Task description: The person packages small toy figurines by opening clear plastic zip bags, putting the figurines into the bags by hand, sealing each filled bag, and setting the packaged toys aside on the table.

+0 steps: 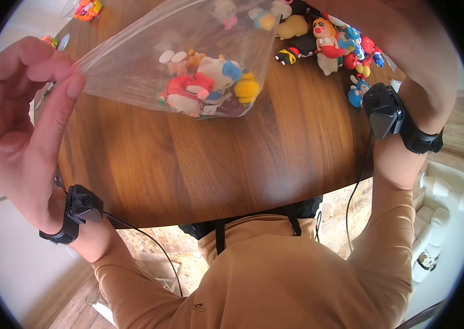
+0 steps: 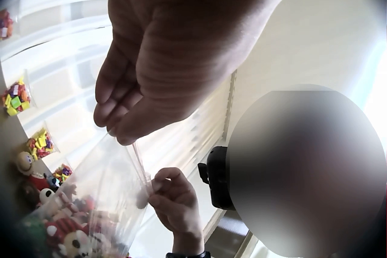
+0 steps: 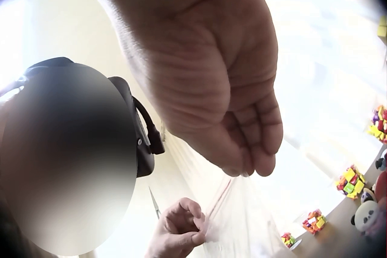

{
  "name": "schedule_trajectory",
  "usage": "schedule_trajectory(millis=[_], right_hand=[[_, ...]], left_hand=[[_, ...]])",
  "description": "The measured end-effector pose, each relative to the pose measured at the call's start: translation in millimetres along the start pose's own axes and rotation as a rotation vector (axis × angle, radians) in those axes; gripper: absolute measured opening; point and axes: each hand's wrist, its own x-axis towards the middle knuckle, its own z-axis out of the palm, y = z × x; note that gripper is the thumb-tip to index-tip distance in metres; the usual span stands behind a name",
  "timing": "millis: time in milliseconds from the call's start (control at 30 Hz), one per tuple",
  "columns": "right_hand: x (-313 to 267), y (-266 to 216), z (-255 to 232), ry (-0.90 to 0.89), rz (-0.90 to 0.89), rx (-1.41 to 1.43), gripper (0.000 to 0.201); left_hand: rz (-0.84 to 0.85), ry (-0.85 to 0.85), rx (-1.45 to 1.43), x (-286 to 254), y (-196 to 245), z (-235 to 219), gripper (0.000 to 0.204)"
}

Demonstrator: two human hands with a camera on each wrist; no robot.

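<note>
A clear plastic bag (image 1: 133, 60) hangs over the wooden table, stretched between both hands. Several small toy figures lie in its bottom, among them a red and white one (image 1: 188, 93) and a yellow one (image 1: 247, 89). My left hand (image 1: 29, 115) pinches one top corner between thumb and fingers; the left wrist view shows that hand (image 2: 175, 58) above the bag (image 2: 103, 191). My right hand, mostly past the top edge of the head view, pinches the other side of the bag's rim, as the right wrist view shows the hand (image 3: 211, 82) above the film (image 3: 236, 215).
More toy figures, including a red-tailed one (image 1: 328, 41) and a blue one (image 1: 357, 92), lie on the table (image 1: 215, 164) at the right. Packs of colourful pieces (image 1: 86, 9) stand at the far left. Cables run from both wrist cameras past the table's near edge.
</note>
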Motion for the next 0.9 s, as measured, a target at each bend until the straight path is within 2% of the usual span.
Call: schedule_trajectory(millis=[133,200,233,267,300,333,367,433,467,500,567,600,700,833,900], right_hand=[[-10.3,3.7,-0.9,0.026,0.013,-0.011,0.019],[-9.9,2.1,-2.7,0.059,0.013,-0.015,0.020],[-7.8,6.5,-4.8,0.086,0.011,-0.017,0.020],[-32.2,43.1,-20.4,0.118,0.007,-0.019,0.020],[-31.0,42.0,-25.2,0.153,0.001,-0.020,0.021],[-26.3,39.5,-21.8,0.190,-0.010,-0.021,0.021],[-29.3,43.4,-24.7,0.225,-0.024,-0.021,0.021],[-30.1,40.4,-30.0,0.270,-0.040,0.080,0.022],[-32.0,36.8,-31.9,0.239,0.004,0.071,0.019],[-33.4,35.2,-34.1,0.204,0.051,0.060,0.017],[-31.3,47.0,-27.4,0.214,0.030,0.093,0.015],[-30.4,50.9,-23.1,0.209,0.016,0.131,0.014],[-30.2,52.6,-23.5,0.184,-0.009,0.063,0.013],[-31.1,50.6,-28.7,0.200,-0.116,0.026,0.011],[-31.0,55.6,-22.2,0.258,-0.310,-0.786,0.017]], left_hand=[[-0.015,0.020,-0.008,0.2,2.3,1.5,0.038],[0.075,-0.027,-0.231,1.5,8.5,3.3,0.042],[0.092,-0.034,-0.211,2.2,10.9,5.2,0.042],[0.083,0.004,-0.221,2.1,12.4,8.4,0.048],[0.074,0.043,-0.228,2.6,13.7,9.9,0.054],[0.096,0.005,-0.253,4.7,14.5,8.7,0.051],[0.045,0.015,-0.282,5.1,18.4,10.4,0.048],[-0.017,-0.010,-0.231,5.7,19.6,8.4,0.046],[-0.118,-0.051,-0.236,6.1,22.3,6.2,0.047],[-0.106,-0.052,-0.221,10.8,26.0,4.6,0.047],[0.033,-0.086,-0.041,18.0,31.7,7.2,0.051],[0.067,-0.087,-0.060,24.0,40.8,10.5,0.051],[0.091,-0.170,0.048,41.0,71.1,21.4,0.042],[0.043,-0.214,0.107,59.0,88.2,42.5,0.027],[0.001,-0.260,0.121,63.3,87.7,49.5,0.017]])
